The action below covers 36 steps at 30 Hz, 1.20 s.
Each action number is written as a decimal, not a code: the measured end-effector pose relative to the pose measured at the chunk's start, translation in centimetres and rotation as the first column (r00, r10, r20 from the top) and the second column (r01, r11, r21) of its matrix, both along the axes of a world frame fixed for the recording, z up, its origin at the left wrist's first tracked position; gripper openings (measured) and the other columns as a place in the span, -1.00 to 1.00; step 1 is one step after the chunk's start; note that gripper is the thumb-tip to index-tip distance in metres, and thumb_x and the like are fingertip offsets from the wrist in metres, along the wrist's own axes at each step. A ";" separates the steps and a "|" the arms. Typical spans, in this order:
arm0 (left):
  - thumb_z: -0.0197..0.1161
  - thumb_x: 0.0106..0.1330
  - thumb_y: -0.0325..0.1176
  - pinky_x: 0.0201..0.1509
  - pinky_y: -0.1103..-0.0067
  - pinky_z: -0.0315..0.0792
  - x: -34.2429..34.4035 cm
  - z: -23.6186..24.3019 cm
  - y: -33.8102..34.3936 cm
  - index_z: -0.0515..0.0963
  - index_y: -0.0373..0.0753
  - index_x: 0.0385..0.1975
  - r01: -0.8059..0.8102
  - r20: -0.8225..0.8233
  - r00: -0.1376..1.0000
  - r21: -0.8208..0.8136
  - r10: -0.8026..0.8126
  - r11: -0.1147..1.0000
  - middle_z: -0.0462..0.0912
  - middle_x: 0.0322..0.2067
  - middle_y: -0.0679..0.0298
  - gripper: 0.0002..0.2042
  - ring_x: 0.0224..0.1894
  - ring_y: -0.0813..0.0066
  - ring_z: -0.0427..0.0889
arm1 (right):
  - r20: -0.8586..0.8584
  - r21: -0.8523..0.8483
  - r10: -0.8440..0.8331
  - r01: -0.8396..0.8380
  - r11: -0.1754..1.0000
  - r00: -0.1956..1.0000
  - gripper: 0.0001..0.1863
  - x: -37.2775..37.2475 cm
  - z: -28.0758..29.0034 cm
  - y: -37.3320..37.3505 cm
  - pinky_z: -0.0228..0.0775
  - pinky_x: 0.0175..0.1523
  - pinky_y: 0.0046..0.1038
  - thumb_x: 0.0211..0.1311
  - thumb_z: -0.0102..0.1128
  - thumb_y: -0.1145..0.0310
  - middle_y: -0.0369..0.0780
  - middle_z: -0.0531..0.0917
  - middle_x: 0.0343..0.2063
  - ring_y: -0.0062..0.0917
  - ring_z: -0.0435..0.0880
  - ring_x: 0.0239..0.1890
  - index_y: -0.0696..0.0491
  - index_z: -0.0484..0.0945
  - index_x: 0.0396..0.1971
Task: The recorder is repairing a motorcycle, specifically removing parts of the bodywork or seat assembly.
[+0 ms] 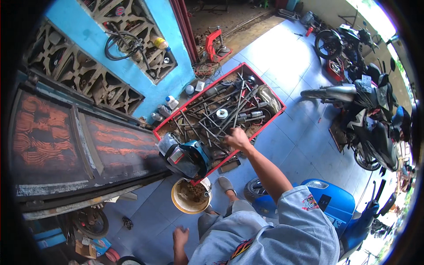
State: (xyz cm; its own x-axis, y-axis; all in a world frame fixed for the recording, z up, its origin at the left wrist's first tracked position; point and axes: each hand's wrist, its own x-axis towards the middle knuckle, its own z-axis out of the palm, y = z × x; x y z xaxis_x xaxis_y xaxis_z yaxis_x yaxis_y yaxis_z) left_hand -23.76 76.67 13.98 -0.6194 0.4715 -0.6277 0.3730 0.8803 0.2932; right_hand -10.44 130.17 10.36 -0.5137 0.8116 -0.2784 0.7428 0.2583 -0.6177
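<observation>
My right hand (237, 138) reaches over the near right edge of a red-rimmed tray (265, 129), its fingers curled down among the tools. Whatever the fingertips grip, if anything, is hidden beneath the hand. Long metal wrenches and rods (207, 115) lie in a jumble in the tray, with sockets (251, 115) to the right. A white roll of tape (221, 114) rests on top, just beyond my right hand. Low beside my body, my left hand (180, 236) hangs with thumb apart and nothing visible in it.
A dark teal case (189, 160) sits on the tray's near left end. Below it stands a round yellowish bucket (191, 197). A blue scooter (327, 198) is close on my right, with parked motorcycles (371, 128) beyond. Bottles (171, 103) line the blue wall; a red clamp-like stand (215, 46) is farther back.
</observation>
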 end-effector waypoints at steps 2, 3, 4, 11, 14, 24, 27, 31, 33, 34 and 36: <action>0.29 0.19 -0.17 -0.27 0.25 0.47 -1.5 3.6 9.7 0.52 -0.42 -0.22 0.043 -0.073 0.997 0.169 -0.031 0.985 0.63 -0.38 -0.10 -0.62 -0.30 -0.09 0.62 | 0.090 -0.116 -0.220 0.230 0.966 0.971 -0.31 -1.5 2.0 -0.7 0.47 -0.03 -0.11 0.10 0.14 -0.16 0.20 0.62 -0.24 0.01 0.63 -0.13 0.34 0.55 -0.32; 0.28 0.21 -0.18 -0.26 0.25 0.47 -2.3 4.9 14.0 0.50 -0.43 -0.23 0.042 -0.077 0.997 0.255 -0.023 0.966 0.62 -0.39 -0.09 -0.63 -0.30 -0.09 0.62 | 0.083 -0.123 -0.200 0.210 0.970 0.976 -0.31 -2.9 4.0 -1.2 0.47 -0.03 -0.11 0.10 0.14 -0.16 0.20 0.62 -0.24 0.01 0.63 -0.13 0.34 0.55 -0.32; 0.25 0.23 -0.23 -0.24 0.25 0.46 -3.0 4.8 17.5 0.49 -0.42 -0.22 0.153 -0.187 0.980 0.472 -0.071 0.868 0.61 -0.42 -0.07 -0.67 -0.32 -0.10 0.60 | 0.115 -0.075 -0.272 0.281 0.957 0.956 -0.33 -4.2 5.4 -1.4 0.47 -0.04 -0.10 0.11 0.13 -0.17 0.18 0.63 -0.25 0.02 0.63 -0.15 0.31 0.57 -0.39; 0.15 0.26 -0.33 -0.07 0.22 0.45 -4.1 5.6 42.5 0.47 -0.35 -0.17 0.514 -0.331 0.857 0.604 -0.395 0.609 0.59 -0.21 -0.12 -0.75 -0.14 -0.13 0.56 | 0.109 -0.030 -0.457 0.462 0.886 0.883 -0.27 -4.2 4.0 -0.8 0.48 -0.06 -0.09 0.02 0.32 0.05 0.20 0.62 -0.26 0.07 0.63 -0.17 0.26 0.13 -0.06; 0.22 0.21 -0.14 0.01 0.22 0.46 -5.2 1.6 48.4 0.44 -0.42 -0.11 0.299 -0.294 0.938 0.428 -0.182 0.853 0.59 -0.16 -0.20 -0.56 -0.07 -0.11 0.58 | 0.074 -0.032 -0.444 0.447 0.894 0.893 -0.26 -5.2 3.7 -1.0 0.48 -0.08 -0.07 0.02 0.32 0.05 0.19 0.62 -0.28 0.07 0.64 -0.19 0.22 0.12 -0.03; 0.15 0.21 -0.20 -0.04 0.26 0.54 -4.5 -1.3 53.3 0.57 -0.37 -0.23 0.013 -0.178 0.983 0.273 0.037 0.962 0.62 -0.16 -0.14 -0.67 -0.09 -0.02 0.63 | 0.010 -0.075 -0.416 0.416 0.906 0.909 -0.17 -3.9 1.6 -1.4 0.43 -0.04 -0.06 0.02 0.23 0.23 0.20 0.62 -0.28 0.12 0.61 -0.18 0.15 -0.04 0.22; 0.08 0.24 -0.26 -0.13 0.18 0.53 -4.1 0.0 53.5 0.49 -0.32 -0.27 0.109 -0.287 0.958 0.395 0.010 0.912 0.60 -0.22 -0.15 -0.76 -0.17 -0.02 0.64 | -0.325 0.051 -0.478 0.520 0.853 0.816 -0.36 -2.4 -0.9 -1.3 0.43 -0.14 -0.07 0.07 0.09 0.35 0.17 0.62 -0.33 0.11 0.61 -0.24 0.15 0.14 0.18; 0.00 0.39 -0.25 -0.51 0.21 0.49 -4.9 4.3 53.3 0.38 -0.32 -0.17 0.335 -0.453 0.891 0.700 0.030 0.631 0.59 -0.57 -0.03 -0.76 -0.50 -0.06 0.62 | -0.475 -0.002 -0.567 0.643 0.766 0.673 -0.39 -2.0 -0.4 -0.6 0.40 -0.13 -0.10 0.10 0.03 0.38 0.15 0.61 -0.33 0.05 0.62 -0.26 0.17 0.18 0.20; 0.01 0.41 -0.24 -0.60 0.25 0.44 -6.2 7.4 52.4 0.36 -0.30 -0.18 0.482 -0.563 0.825 0.747 0.048 0.458 0.58 -0.57 -0.04 -0.77 -0.55 -0.03 0.61 | -0.420 0.018 -0.606 0.674 0.738 0.675 -0.36 -3.6 1.0 -0.6 0.39 -0.10 -0.08 0.10 0.00 0.38 0.17 0.61 -0.33 0.10 0.60 -0.25 0.16 0.13 0.24; 0.01 0.42 -0.25 -0.59 0.25 0.45 -6.5 9.4 51.8 0.36 -0.31 -0.18 0.470 -0.555 0.827 0.772 0.092 0.427 0.57 -0.56 -0.05 -0.78 -0.57 -0.03 0.60 | -0.325 0.020 -0.641 0.683 0.730 0.695 -0.34 -3.9 1.5 -0.7 0.38 -0.09 -0.06 0.11 -0.01 0.38 0.19 0.61 -0.32 0.12 0.60 -0.24 0.15 0.10 0.25; 0.00 0.44 -0.27 -0.60 0.28 0.42 -6.4 13.7 49.9 0.34 -0.29 -0.21 0.395 -0.482 0.852 0.848 0.204 0.352 0.56 -0.58 0.01 -0.81 -0.59 0.05 0.59 | -0.212 0.006 -0.662 0.679 0.734 0.719 -0.32 -4.2 1.1 -0.6 0.37 -0.06 -0.03 0.14 -0.03 0.36 0.23 0.60 -0.30 0.17 0.58 -0.21 0.12 0.04 0.29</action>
